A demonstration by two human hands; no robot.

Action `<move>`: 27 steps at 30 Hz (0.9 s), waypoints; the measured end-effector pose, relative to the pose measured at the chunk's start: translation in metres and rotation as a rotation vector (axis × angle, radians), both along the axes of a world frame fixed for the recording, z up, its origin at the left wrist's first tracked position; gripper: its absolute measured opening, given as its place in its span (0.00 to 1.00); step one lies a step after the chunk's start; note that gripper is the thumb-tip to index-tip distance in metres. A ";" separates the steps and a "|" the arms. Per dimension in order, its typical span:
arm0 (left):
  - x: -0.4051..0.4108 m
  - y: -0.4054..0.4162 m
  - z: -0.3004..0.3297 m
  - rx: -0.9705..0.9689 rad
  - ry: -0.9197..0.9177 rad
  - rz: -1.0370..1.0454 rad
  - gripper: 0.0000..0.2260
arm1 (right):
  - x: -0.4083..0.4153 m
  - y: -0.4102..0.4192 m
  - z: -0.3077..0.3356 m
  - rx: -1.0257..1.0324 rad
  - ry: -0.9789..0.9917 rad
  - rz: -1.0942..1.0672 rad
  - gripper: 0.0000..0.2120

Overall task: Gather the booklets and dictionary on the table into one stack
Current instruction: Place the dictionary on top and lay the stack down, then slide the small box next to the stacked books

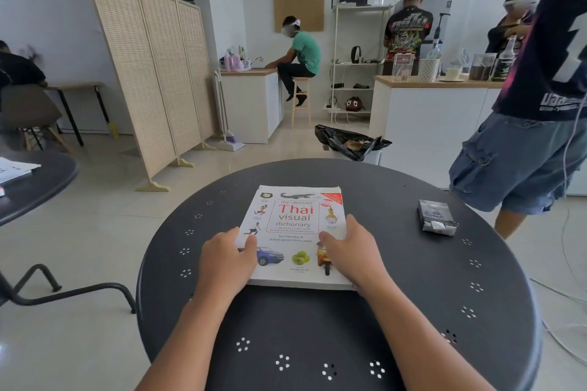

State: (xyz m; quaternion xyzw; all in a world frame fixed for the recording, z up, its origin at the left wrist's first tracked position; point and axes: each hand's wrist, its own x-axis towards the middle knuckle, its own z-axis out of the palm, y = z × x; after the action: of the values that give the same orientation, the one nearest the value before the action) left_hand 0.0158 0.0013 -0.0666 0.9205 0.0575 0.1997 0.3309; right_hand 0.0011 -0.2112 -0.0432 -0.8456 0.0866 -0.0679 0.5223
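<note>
A white Thai visual dictionary (pixel 295 222) lies face up in the middle of the round dark metal table (pixel 333 327). My left hand (pixel 227 259) rests on its left edge, thumb on the cover and fingers curled around the side. My right hand (pixel 351 251) presses on its lower right part, fingers spread over the cover. Whether booklets lie under the dictionary is hidden; only a thick white page edge shows at the near side.
A small dark packet (pixel 436 217) lies on the table's right side. A person in denim shorts (pixel 521 149) stands close at the right. A bin with a black bag (pixel 352 143) sits behind the table. Another dark table (pixel 31 184) with papers is at left.
</note>
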 end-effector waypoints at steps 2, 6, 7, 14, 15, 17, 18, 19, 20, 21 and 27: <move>0.004 0.004 0.001 0.026 0.012 0.007 0.12 | 0.001 0.005 -0.002 0.063 -0.007 0.018 0.13; 0.008 0.015 0.000 0.023 0.009 0.022 0.12 | 0.004 0.017 -0.004 0.057 -0.013 0.061 0.14; 0.008 0.016 -0.001 0.021 0.009 0.028 0.12 | 0.005 0.018 -0.004 0.047 -0.016 0.063 0.14; 0.006 0.011 -0.004 0.060 -0.008 0.069 0.13 | 0.004 0.015 -0.004 -0.014 -0.002 0.092 0.11; 0.003 0.008 -0.001 0.101 -0.009 0.092 0.14 | 0.004 0.014 -0.004 -0.016 -0.008 0.095 0.11; -0.003 0.004 0.004 0.215 -0.076 0.140 0.15 | 0.003 0.014 -0.004 -0.027 -0.013 0.099 0.11; -0.006 0.002 0.007 0.257 -0.133 0.133 0.16 | 0.003 0.014 -0.004 -0.035 -0.019 0.097 0.11; -0.007 0.000 0.008 0.288 -0.192 0.094 0.17 | 0.002 0.013 -0.003 -0.053 -0.023 0.098 0.11; -0.007 -0.002 0.008 0.314 -0.236 0.034 0.18 | 0.002 0.011 -0.001 -0.081 -0.030 0.092 0.12; -0.008 -0.005 0.008 0.336 -0.257 -0.031 0.19 | 0.001 0.007 0.001 -0.111 -0.044 0.082 0.13; -0.014 -0.018 0.003 0.417 -0.152 -0.173 0.23 | 0.006 -0.046 0.000 -0.298 -0.183 -0.166 0.16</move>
State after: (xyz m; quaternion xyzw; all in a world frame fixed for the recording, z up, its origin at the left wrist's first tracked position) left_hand 0.0023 -0.0163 -0.0636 0.9528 -0.0892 0.2466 0.1530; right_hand 0.0072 -0.2570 -0.0436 -0.8938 0.0971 -0.1993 0.3898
